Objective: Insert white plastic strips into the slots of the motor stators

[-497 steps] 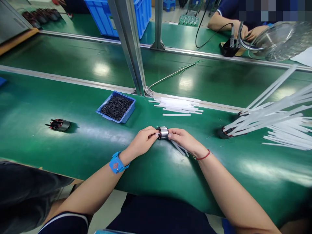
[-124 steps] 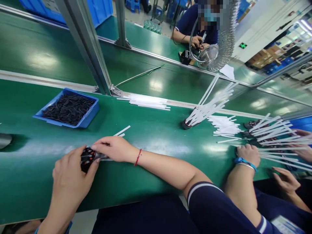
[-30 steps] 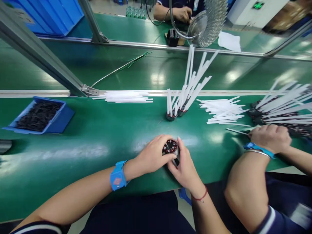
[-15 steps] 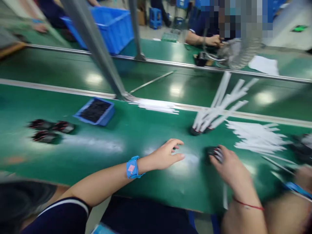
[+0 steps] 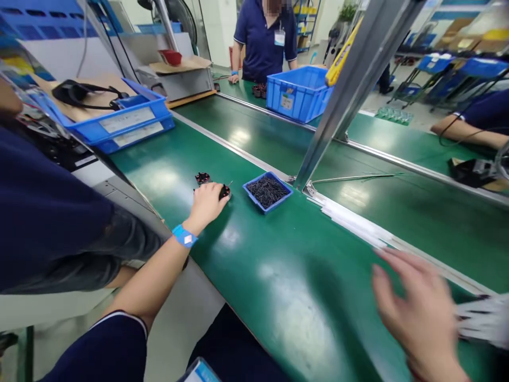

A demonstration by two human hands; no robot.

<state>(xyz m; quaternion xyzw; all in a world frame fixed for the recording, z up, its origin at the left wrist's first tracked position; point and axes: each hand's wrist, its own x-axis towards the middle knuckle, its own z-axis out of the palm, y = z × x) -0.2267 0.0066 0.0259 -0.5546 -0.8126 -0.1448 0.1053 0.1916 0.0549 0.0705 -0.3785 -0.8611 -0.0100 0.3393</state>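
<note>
My left hand [image 5: 207, 204], with a blue wristband, reaches over a small group of dark round parts and its fingers curl down around one black round part [image 5: 225, 192]. Just behind it sits another dark round part [image 5: 202, 178] with reddish bits. My right hand [image 5: 417, 307] hovers over the green bench at the right, blurred, fingers apart and holding nothing. A bundle of white strips [image 5: 483, 318] shows beyond its wrist, partly cut off by the frame edge. Between my hands stands a small blue tray [image 5: 289, 193] filled with thin black pieces [image 5: 267, 191].
White strips [image 5: 350, 220] lie along the bench's rail. A slanted metal post [image 5: 326, 124] rises behind the blue tray. Large blue crate [image 5: 298, 98] stands across the bench near a standing person [image 5: 264, 42]. At left, another person's sleeve [image 5: 43, 207] is close beside stacked blue bins [image 5: 135, 127].
The view has swung left. My left hand has gone from above the bench to the dark round parts. My right hand has let go of a black part and lifted off.
</note>
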